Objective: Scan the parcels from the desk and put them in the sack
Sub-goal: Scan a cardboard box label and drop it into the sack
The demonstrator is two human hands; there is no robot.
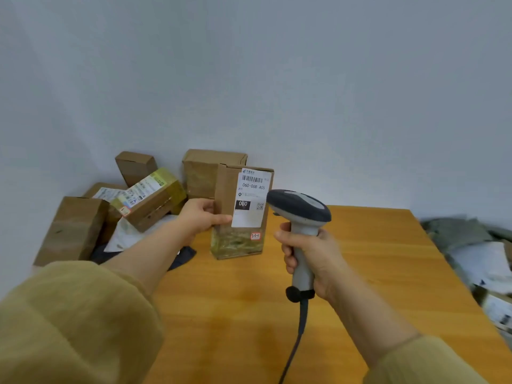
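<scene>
A: Status?

B: Left hand [203,214] grips the parcel [221,195] by its left edge, thumb on the front. It stands upright on the tabletop [360,259], label [250,198] facing the camera. Right hand [307,259] is wrapped round the scanner [300,212] handle, with the scanner head just beside the label's right edge.

A: Failure modes?

B: Barcode [252,179] sits at the very top of the label. The scanner head is lower, off to the side and very near. Likely a miss, or it reads the QR code [260,206] instead. The thumb tip touches the label's left margin; if it slides right it covers print. One-edge grip on a tall box, so a nudge from the scanner could tip it back.

A: Room?

B: Open tabletop in front and to the right. Left is crowded: a pile of boxes [149,200] against the wall, near the left forearm. The sack [465,236], I think, is the grey heap past the tabletop's right edge. To get there the parcel has to cross the right hand and the cable [300,328], so there's snag risk. Lift over, don't drag across.
</scene>
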